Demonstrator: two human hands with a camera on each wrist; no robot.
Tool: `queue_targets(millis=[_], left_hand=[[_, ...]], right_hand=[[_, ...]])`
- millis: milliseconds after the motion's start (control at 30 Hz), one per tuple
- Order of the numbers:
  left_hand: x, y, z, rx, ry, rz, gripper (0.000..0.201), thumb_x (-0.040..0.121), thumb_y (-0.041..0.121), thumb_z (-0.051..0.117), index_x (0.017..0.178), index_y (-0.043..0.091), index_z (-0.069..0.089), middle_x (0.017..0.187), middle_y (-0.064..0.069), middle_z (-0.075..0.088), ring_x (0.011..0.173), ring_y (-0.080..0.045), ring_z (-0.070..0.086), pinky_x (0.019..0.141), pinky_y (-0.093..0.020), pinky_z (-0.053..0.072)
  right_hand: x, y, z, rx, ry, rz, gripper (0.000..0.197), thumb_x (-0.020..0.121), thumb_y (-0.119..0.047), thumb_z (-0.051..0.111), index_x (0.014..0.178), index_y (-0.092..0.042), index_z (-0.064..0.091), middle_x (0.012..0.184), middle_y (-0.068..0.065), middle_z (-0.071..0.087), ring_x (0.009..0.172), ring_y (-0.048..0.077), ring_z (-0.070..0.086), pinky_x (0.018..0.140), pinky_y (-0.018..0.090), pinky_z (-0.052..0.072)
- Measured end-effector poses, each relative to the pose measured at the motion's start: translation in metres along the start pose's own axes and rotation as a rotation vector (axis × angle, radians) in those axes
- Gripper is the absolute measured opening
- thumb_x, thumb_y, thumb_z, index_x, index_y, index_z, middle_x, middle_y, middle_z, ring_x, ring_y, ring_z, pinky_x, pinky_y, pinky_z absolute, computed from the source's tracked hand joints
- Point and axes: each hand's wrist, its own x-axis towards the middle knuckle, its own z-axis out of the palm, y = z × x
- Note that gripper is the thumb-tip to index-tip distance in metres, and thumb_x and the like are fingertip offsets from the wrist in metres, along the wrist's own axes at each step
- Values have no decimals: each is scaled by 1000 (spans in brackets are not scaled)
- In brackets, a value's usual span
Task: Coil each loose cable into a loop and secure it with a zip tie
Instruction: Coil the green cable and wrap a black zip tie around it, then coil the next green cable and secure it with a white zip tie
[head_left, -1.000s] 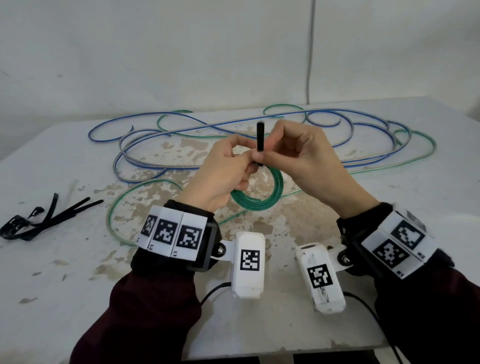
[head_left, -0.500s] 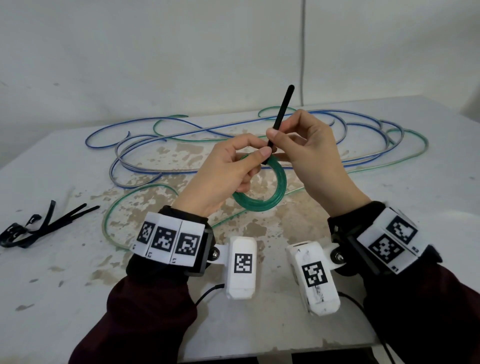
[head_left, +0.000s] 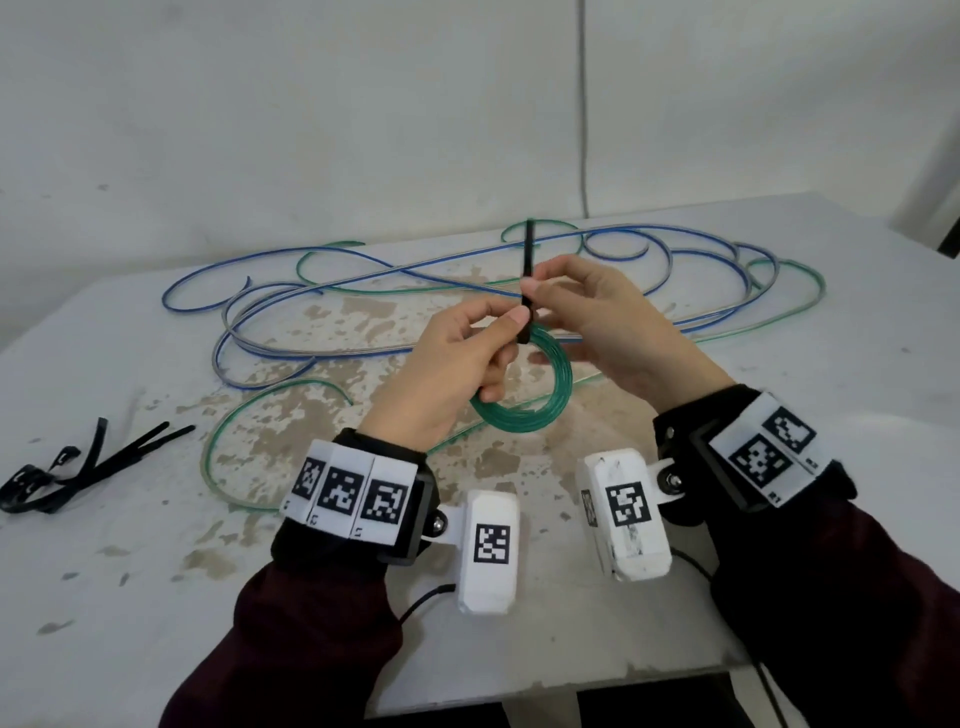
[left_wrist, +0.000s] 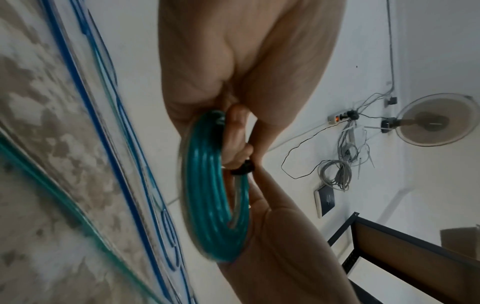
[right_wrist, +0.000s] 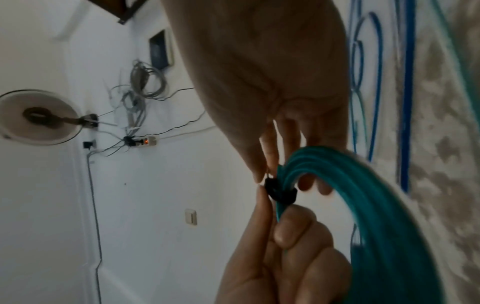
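A small coil of green cable (head_left: 524, 410) is held above the table (head_left: 130, 597) between both hands. My left hand (head_left: 506, 353) grips the coil's top left, thumb against the black zip tie (head_left: 528, 260). My right hand (head_left: 537, 301) pinches the tie's tail, which stands upright above the coil. In the right wrist view the zip tie's band (right_wrist: 280, 193) wraps the green strands (right_wrist: 363, 195). The left wrist view shows the tie (left_wrist: 242, 167) at the edge of the coil (left_wrist: 215, 195). A green tail trails from the coil onto the table.
A long loose blue cable (head_left: 363, 280) sprawls across the back of the table, tangled with loose green cable (head_left: 249, 415). Several spare black zip ties (head_left: 78, 467) lie at the left edge. The table's front edge is close below my wrists.
The zip tie's tail has lengthened above the coil since a second ago; half a second ago it leaned right, now it stands upright. Both hands stayed on the coil.
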Motion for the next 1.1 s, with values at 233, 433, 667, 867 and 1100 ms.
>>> queue_targets(millis=[233,433,667,867,1100], left_hand=[[24,1,24,-33,15,12,26,101,15,41,113,6,62,76,-10,65,60,-15,60,66,-29,50],[66,-1,87,-54,-75,-107,26,101,21,42,114,13,62,95,-8,68,78,-19,64,73,-30,51],[112,-40,164,-451,-125,-405,27,99,19,41,77,14,55,51,2,58,41,-9,51,54,-23,39],[126,-62,173,-579,-111,-482,29,99,19,40,73,12,52,52,1,50,39,-10,41,50,-20,31],[129,-69,166,-628,-95,-469,28,99,17,41,75,10,52,54,-1,49,43,-11,42,56,-22,36]], right_hand=[[-11,5,-27,7,36,-23,20,95,-1,51,104,-16,60,79,2,59,55,6,56,50,20,48],[-28,-9,-106,62,272,-22,21,96,0,49,107,-14,59,83,6,58,51,4,56,47,19,47],[-52,-5,-233,164,684,92,26,97,7,38,111,-5,56,80,11,56,57,12,55,48,20,48],[-61,18,-297,74,894,244,39,95,13,33,130,2,45,90,19,55,63,17,54,51,21,49],[-57,26,-317,-539,836,295,39,79,-15,73,116,-14,60,99,7,59,94,23,54,85,33,44]])
